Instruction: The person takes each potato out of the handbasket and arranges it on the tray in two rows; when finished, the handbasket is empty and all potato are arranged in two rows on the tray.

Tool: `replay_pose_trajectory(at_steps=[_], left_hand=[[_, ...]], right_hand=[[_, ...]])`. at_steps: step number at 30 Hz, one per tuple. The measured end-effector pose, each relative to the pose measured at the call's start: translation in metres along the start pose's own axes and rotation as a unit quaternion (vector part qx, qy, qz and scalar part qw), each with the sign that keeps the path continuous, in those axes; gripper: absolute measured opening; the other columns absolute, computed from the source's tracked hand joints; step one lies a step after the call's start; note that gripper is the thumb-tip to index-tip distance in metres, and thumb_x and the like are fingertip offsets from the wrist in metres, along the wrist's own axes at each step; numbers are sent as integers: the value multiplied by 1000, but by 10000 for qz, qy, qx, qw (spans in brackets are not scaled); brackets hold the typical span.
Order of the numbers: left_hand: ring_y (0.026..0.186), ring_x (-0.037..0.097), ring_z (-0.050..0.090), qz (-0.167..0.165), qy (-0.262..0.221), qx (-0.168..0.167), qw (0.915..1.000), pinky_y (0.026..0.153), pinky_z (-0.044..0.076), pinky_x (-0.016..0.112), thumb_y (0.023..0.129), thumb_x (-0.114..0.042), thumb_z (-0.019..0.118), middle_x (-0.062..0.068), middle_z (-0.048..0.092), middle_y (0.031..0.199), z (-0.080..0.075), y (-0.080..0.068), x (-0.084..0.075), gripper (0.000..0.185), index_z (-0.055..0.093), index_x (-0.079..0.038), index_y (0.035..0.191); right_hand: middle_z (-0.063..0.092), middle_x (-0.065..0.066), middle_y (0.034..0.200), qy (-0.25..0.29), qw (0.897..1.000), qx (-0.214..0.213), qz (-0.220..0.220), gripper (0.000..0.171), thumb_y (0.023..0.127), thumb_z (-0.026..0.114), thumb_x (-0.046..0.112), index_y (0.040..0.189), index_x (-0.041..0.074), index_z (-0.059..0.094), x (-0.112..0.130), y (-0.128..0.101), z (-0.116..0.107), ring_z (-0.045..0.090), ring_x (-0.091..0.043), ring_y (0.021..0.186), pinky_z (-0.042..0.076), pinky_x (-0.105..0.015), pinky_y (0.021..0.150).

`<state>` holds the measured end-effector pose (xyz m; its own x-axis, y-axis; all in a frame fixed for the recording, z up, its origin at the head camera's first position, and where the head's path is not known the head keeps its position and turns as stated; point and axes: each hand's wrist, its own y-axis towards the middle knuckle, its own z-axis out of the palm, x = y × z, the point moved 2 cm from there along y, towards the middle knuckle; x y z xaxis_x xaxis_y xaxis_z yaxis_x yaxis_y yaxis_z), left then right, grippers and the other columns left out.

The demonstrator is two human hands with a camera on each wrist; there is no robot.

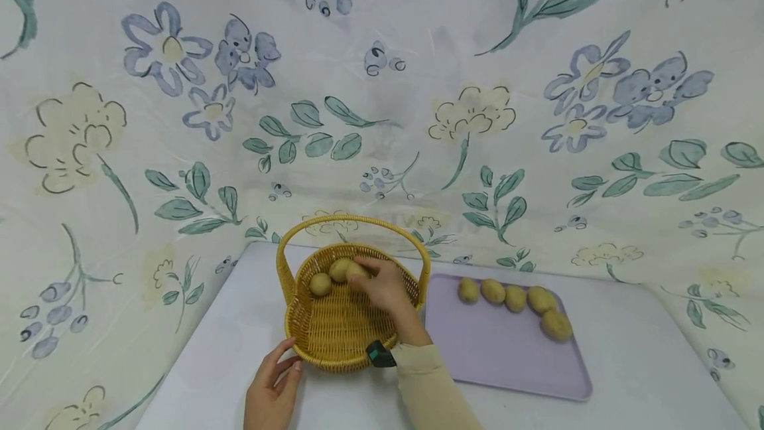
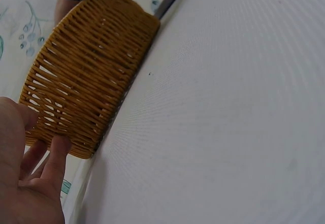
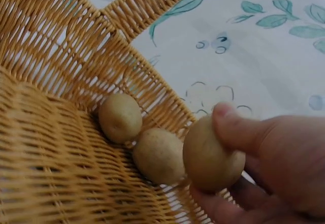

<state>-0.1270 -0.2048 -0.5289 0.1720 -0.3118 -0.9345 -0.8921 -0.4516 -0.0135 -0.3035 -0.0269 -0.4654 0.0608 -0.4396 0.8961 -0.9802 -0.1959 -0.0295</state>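
A yellow-brown wicker basket (image 1: 340,330) with a tall arched handle stands on the table. Inside, against its far wall, lie two potatoes: one on the left (image 3: 120,118) and another (image 3: 158,155) beside it. My right hand (image 1: 382,284) reaches into the basket and pinches a third potato (image 3: 210,155) between thumb and fingers, close beside these two. At the basket's near left side, my left hand (image 1: 273,383) touches the rim and outer wall with loosely extended fingers (image 2: 58,155).
To the right of the basket lies a light purple tray (image 1: 507,357). Several potatoes (image 1: 515,298) form a curved row along its far and right edges. A floral cloth (image 1: 382,151) hangs behind the white table (image 1: 644,350).
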Motion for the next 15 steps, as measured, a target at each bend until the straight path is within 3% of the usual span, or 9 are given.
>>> replay_pose_trajectory(at_steps=[10,15], left_hand=[[98,-5,59,92,-137,5,9999,82,54,9,91,-1,60,-4,49,132,3,2,3,50,51,-26,134],[96,-10,57,80,-4,-35,10000,82,54,10,91,-2,60,-3,50,132,3,1,2,50,50,-27,133]], right_hand=[[57,8,133,388,9985,85,-364,40,84,71,40,123,36,62,14,-20,-18,51,-21,127,48,-43,104],[57,15,131,496,9972,27,-562,45,81,72,42,124,33,61,18,-38,-23,49,-14,128,47,-38,106]])
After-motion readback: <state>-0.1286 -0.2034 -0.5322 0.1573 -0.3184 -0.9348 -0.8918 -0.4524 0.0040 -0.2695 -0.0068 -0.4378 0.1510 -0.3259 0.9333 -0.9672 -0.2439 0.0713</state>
